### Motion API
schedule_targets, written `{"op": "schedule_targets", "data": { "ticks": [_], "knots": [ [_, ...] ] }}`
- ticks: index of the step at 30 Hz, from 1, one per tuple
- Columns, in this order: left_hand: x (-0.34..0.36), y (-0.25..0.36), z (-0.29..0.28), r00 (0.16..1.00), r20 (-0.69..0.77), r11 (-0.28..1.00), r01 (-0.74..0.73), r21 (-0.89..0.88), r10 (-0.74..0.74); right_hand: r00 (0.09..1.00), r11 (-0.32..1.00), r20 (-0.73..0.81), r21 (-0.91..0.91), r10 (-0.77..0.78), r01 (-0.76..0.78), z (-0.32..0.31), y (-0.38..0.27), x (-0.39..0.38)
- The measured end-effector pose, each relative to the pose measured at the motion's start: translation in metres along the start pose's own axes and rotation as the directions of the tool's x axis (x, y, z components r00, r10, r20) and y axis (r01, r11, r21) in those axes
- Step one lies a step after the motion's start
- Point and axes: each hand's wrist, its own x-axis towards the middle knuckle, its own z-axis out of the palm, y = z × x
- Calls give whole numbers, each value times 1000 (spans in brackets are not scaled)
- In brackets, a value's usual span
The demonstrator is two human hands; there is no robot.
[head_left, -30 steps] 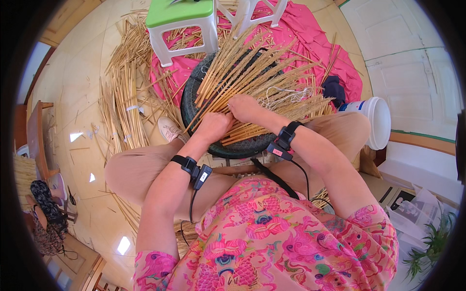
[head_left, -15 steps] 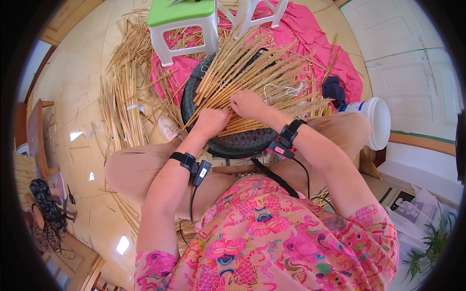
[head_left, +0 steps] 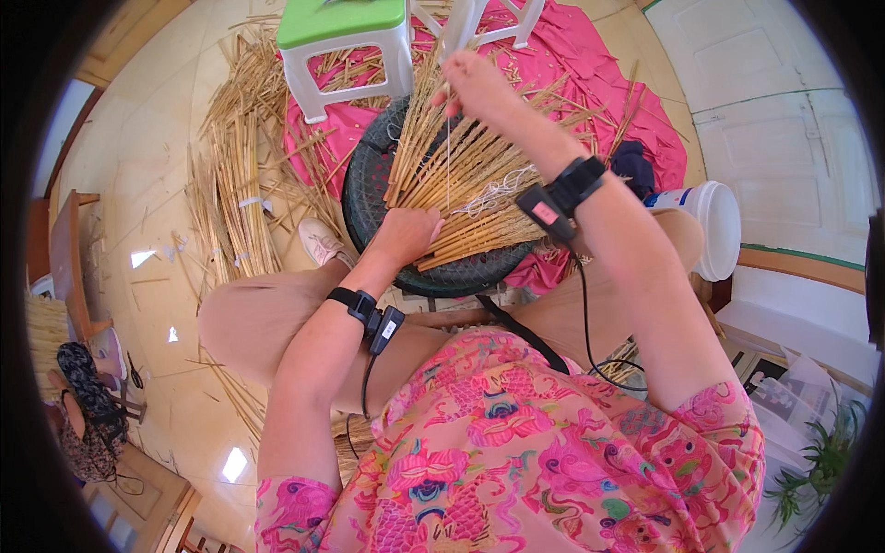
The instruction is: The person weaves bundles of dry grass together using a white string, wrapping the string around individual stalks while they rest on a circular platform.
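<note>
A fan of dried straw stalks with feathery heads [head_left: 502,175] lies across a dark round stand with a mesh top [head_left: 364,198]. My left hand [head_left: 408,235] is closed on the cut ends of the stalks, at the near side of the fan. Farther off, my right hand [head_left: 477,88] is raised over the feathery tips, its fingers closed on a thin white string [head_left: 448,152]. The string runs taut between my two hands. More of it lies in a loose tangle [head_left: 502,191] on the stalks. My left fingertips are partly hidden.
Behind the stand is a white stool with a green seat [head_left: 343,26], on a pink cloth [head_left: 599,69]. Straw bundles [head_left: 241,198] lie at the left, beside my shoe [head_left: 323,243]. A white bucket [head_left: 717,230] stands at the right. At the far left, another person [head_left: 83,415] is partly visible.
My right hand has moved away from the left hand, up and outward, drawing the white string taut. My left hand has stayed at the stalk ends.
</note>
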Motion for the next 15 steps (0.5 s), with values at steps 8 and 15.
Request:
{"op": "schedule_targets", "data": {
  "ticks": [8,15],
  "knots": [
    [1,5,4,999,-49,1000,7,-24,-8,882,434,-346,774,-321,462,-213,-109,22],
    [-2,1,5,999,-44,1000,29,2,-29,441,330,-211,-919,-872,214,-335,-149,-130]
  ]
}}
